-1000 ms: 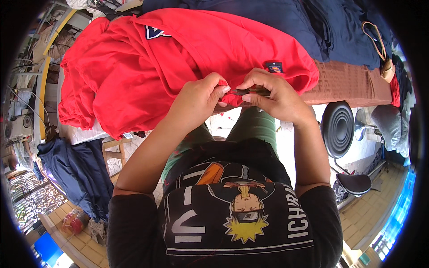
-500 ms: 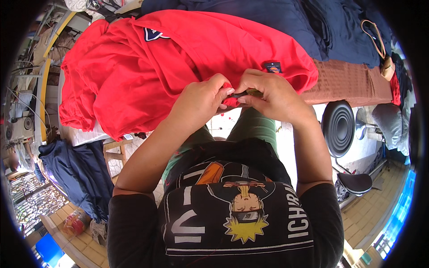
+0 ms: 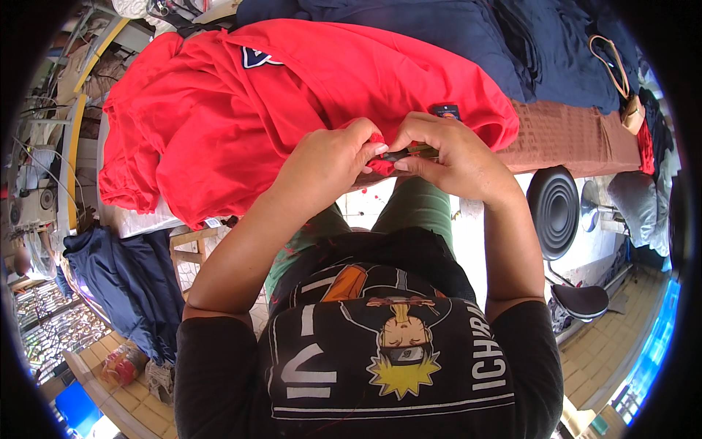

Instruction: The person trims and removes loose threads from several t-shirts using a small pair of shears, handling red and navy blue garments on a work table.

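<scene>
Viewpoint: looking straight down from the person's head at two bare forearms that meet over a worktable.
Hands: two, both the person's own; no other hands in view.
Left hand (image 3: 333,157): fingers curled tight, thumb and fingertips pinching a small fold at the near edge of the red shirt.
Right hand (image 3: 446,157): fingers curled inward, pinching the same fold from the other side and closed on a small dark tool (image 3: 406,154), only partly visible; its exact kind cannot be told.
Gap between hands: none to speak of; thumbs almost touch over the fold.
Red shirt (image 3: 241,110): one garment, spread and rumpled across the table, its bulk lying to the person's left and ahead of the hands, its near hem between the two hands.
Patches on the shirt: two, one dark emblem (image 3: 259,57) near the far edge, one small dark label (image 3: 447,111) just beyond the right hand.
Dark blue fabric pile (image 3: 468,36): one heap, beyond the red shirt, at the far side of the table.
Brown textured cloth (image 3: 578,135): one piece, to the right of the shirt, touching its edge.
Dark blue garment (image 3: 124,282): one, hanging low at the person's left, well apart from the hands.
Black round stools (image 3: 553,212): two, on the floor at the person's right.
Clothing worn: black printed t-shirt, green trousers.
</scene>
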The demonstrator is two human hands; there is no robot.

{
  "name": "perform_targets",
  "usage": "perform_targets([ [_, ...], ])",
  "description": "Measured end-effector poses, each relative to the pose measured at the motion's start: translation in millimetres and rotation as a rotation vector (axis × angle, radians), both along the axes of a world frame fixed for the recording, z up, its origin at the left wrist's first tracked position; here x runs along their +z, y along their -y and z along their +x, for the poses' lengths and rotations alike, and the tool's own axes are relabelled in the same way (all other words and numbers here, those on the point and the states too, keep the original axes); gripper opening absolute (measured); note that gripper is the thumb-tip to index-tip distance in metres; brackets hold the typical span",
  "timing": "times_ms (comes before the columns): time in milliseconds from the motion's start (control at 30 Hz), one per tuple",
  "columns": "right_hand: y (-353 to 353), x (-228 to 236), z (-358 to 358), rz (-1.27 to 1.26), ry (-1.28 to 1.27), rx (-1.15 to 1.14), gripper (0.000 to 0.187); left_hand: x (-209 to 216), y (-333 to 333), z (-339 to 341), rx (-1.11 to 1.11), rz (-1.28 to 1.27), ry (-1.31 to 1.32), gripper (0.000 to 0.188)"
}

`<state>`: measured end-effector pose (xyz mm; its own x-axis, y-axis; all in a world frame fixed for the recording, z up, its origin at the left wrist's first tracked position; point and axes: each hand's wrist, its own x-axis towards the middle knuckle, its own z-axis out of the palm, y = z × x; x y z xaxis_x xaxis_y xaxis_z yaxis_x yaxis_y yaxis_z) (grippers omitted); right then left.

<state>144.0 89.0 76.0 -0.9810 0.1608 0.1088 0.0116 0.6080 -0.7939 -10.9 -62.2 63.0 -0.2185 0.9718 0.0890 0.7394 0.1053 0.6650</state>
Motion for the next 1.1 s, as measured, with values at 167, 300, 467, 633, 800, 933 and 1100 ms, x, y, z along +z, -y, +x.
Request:
perform_targets([
  [167,-0.8,0.4,2.4,0.028,0.022,0.009,0.018,7.1,3.1,-3.3,-0.042,0.150,0.239,0.026],
  [300,-10.0,6.3,12.1,-0.112,-0.023,-0.152,0.019,65.0,26.6,-41.3,-0.448,0.492,0.373,0.035],
  [467,-8.7,5.2,8.8,-0.205,-0.151,-0.188,0.021,74.1,54.8,-58.6,-0.269,0.479,0.358,0.027],
  [633,9.2,-19.9,-6.2,-0.117,-0.280,-0.154,0.023,30.6,39.4,-31.5,0.087,0.215,0.152,0.014],
  [800,28.3,-41.3,-20.6,-0.157,-0.143,-0.310,0.012,-9.6,23.0,-23.2,0.019,0.100,-0.013,0.029],
  [933,13.9,-32.4,-18.1,-0.186,-0.287,-0.395,0.010,-6.1,19.4,-20.3,0.117,0.006,0.267,0.028],
  [1100,6.0,-22.0,-10.9,-0.343,-0.307,-0.444,0.012,-7.5,21.3,-22.8,0.078,0.024,0.289,0.028],
])
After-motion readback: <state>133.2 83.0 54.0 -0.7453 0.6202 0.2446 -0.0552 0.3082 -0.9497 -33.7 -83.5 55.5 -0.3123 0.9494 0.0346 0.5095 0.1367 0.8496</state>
